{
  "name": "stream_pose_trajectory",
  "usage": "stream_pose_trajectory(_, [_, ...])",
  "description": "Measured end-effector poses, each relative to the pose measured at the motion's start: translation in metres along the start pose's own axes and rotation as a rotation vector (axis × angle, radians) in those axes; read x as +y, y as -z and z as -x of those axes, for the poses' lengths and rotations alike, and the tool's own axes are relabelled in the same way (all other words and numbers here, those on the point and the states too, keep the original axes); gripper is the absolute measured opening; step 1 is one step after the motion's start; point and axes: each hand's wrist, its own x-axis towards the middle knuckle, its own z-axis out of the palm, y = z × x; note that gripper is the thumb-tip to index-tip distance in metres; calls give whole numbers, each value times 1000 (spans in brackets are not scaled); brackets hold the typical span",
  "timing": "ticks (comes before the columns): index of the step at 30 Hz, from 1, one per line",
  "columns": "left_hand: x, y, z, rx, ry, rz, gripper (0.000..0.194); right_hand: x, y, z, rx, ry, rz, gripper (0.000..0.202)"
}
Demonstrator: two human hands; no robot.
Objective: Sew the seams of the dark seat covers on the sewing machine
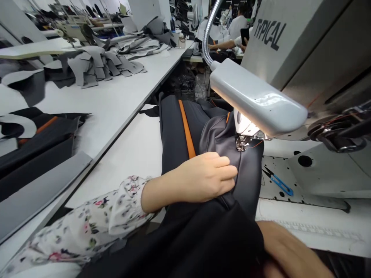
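Dark leather-like material point(249, 181) with an orange stripe point(187, 129) lies under the presser foot point(241, 143) of a sewing machine point(290, 46). Just in front of the foot, my left hand point(207, 177) rests on the material with its fingers curled, gripping a fold of it. My right hand point(290, 251) is at the lower right, beside the bunched black fabric point(208, 239); its fingers are largely hidden by the fabric and the frame edge. An orange thread runs near the needle.
Blue thread snips point(278, 181) lie on the machine bed, right of the material. A lit lamp point(257, 96) hangs over the sewing spot. Gray cut pieces point(98, 65) are piled on the left table point(139, 83). Another person point(237, 27) is in the background.
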Motion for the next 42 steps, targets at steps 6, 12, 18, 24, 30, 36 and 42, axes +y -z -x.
stream_pose_trajectory(6, [3, -1, 7, -61, 109, 51, 29, 26, -7, -27, 143, 44, 529, 79])
stream_pose_trajectory(12, [2, 9, 2, -197, 72, 30, 38, 33, 1, -38, 78, 138, 535, 67])
stream_pose_trajectory(18, [-3, 14, 3, -244, 97, 149, 40, 28, 18, -48, 38, 199, 564, 59])
stream_pose_trajectory(24, [-11, 10, 4, -239, 151, 262, 38, 30, 24, -60, 20, 200, 616, 51])
stream_pose_trajectory(30, [-20, 3, 4, -153, 163, 372, 33, 32, 26, -71, 69, 133, 596, 45])
stream_pose_trajectory(36, [-29, 1, 4, -152, 218, 479, 35, 39, 30, -82, 93, 203, 615, 47])
stream_pose_trajectory(42, [-34, -3, 5, -128, 222, 535, 32, 50, 34, -92, 126, 247, 589, 44])
